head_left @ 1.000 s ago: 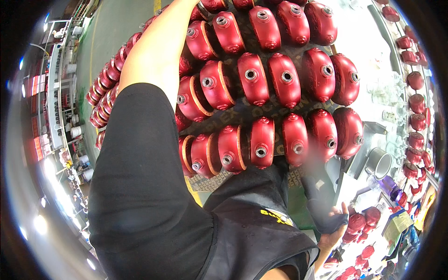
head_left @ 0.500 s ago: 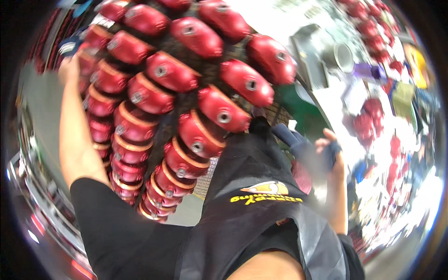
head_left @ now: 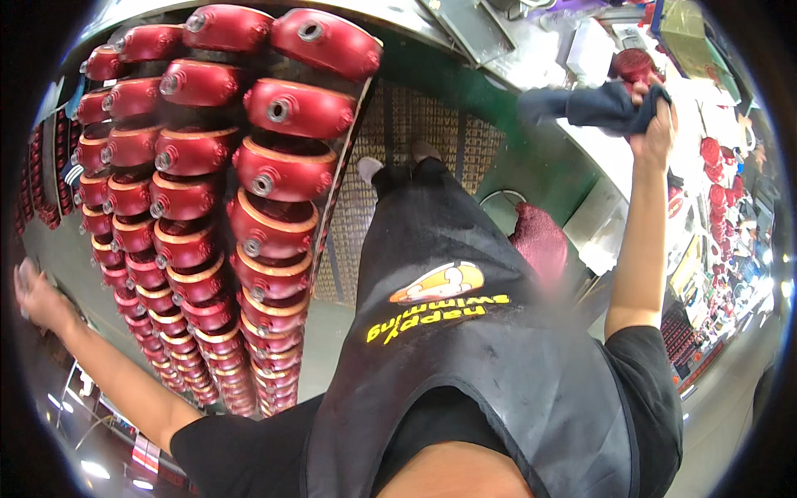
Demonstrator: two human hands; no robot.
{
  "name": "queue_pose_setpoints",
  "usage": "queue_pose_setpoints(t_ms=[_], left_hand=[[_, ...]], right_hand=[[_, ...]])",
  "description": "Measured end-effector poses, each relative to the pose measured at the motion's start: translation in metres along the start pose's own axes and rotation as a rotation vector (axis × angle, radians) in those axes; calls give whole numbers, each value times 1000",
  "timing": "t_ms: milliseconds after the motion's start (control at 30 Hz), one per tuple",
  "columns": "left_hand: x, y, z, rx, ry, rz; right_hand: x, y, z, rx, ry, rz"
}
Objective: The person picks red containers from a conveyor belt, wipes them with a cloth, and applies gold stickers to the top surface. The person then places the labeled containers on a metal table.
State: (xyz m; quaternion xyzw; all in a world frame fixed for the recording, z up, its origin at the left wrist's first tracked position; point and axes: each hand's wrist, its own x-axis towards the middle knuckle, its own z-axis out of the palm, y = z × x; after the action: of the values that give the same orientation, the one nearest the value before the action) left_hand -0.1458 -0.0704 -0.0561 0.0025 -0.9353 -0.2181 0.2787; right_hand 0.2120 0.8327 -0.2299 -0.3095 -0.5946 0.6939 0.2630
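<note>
My right hand (head_left: 652, 124) is closed around a dark blue cloth (head_left: 602, 108), whose loose end is blurred and points left, over the edge of the white worktable (head_left: 573, 137). My left hand (head_left: 41, 300) is out at the far left rim, past the rows of red parts; its fingers are small and smeared, and I cannot make out anything in them. Glossy red rounded parts (head_left: 286, 170) with orange rims and round metal fittings stand in several long rows to my left, nearest that hand.
A grey metal tray (head_left: 473, 29) and a white box (head_left: 591, 48) are on the worktable. A dark red cloth (head_left: 540, 241) hangs beside my right leg, near a round-rimmed stool (head_left: 502, 199). A patterned mat (head_left: 415, 124) lies under my feet. More red parts (head_left: 721, 199) are at the right.
The view has turned, and the rows of red parts now run along my left. My right hand has moved up and outward with the cloth. My left hand has swung back toward the left rim.
</note>
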Motion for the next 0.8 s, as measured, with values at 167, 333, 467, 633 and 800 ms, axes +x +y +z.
queue_pose_setpoints(t_ms=[167,333,467,633,800], left_hand=[[-100,192,-69,-310,-26,82],[-231,310,-74,-455,-269,190],[-292,354,-48,-506,-380,59],[-349,388,9,-694,-552,60],[-416,394,51,-694,-815,48]], right_hand=[[56,123,-13,-827,17,-234],[53,186,-31,-1767,-494,-138],[28,196,-42,-1741,-512,-139],[28,226,-35,-1617,-388,-199],[39,243,-32,-1717,-435,-267]])
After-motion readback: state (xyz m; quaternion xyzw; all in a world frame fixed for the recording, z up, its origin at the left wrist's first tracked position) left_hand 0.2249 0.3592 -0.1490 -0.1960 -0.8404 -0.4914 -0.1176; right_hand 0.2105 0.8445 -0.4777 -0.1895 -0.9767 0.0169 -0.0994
